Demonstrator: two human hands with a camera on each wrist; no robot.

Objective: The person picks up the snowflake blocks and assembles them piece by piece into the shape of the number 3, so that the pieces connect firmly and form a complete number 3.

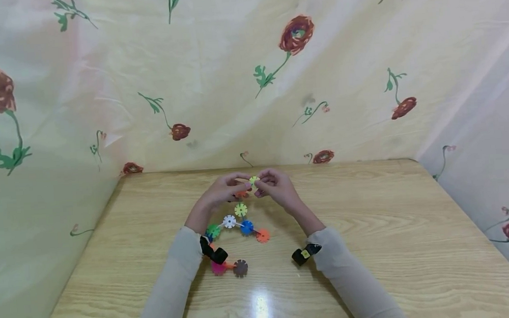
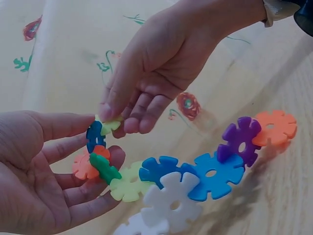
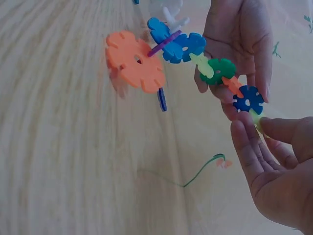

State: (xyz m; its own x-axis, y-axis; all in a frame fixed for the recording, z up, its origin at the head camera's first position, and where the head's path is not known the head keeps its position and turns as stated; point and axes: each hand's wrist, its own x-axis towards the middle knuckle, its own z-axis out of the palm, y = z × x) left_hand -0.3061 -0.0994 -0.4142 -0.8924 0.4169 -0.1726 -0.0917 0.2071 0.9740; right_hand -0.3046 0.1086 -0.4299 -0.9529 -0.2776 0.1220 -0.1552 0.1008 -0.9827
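A chain of notched plastic snowflake discs hangs from both hands. My left hand [image 2: 29, 171] pinches its dark blue disc [image 2: 96, 137] between thumb and fingers, with an orange disc [image 2: 84, 165] and a green disc [image 2: 104, 168] beside its fingers. At the chain's end, my right hand [image 1: 277, 188] pinches a small yellow-green disc [image 1: 254, 180], which meets the dark blue one. Lower in the chain follow another yellow-green disc [image 1: 241, 209], a blue disc [image 1: 247, 227], a white disc [image 1: 230, 222] and an orange end disc [image 1: 263, 235].
On the wooden table [image 1: 398, 247], more linked discs run toward me: a green disc [image 1: 213, 231], a pink disc [image 1: 219, 268] and a dark grey disc [image 1: 240, 268], partly behind the left wrist. A flowered cloth [image 1: 231, 82] hangs behind the table's far edge.
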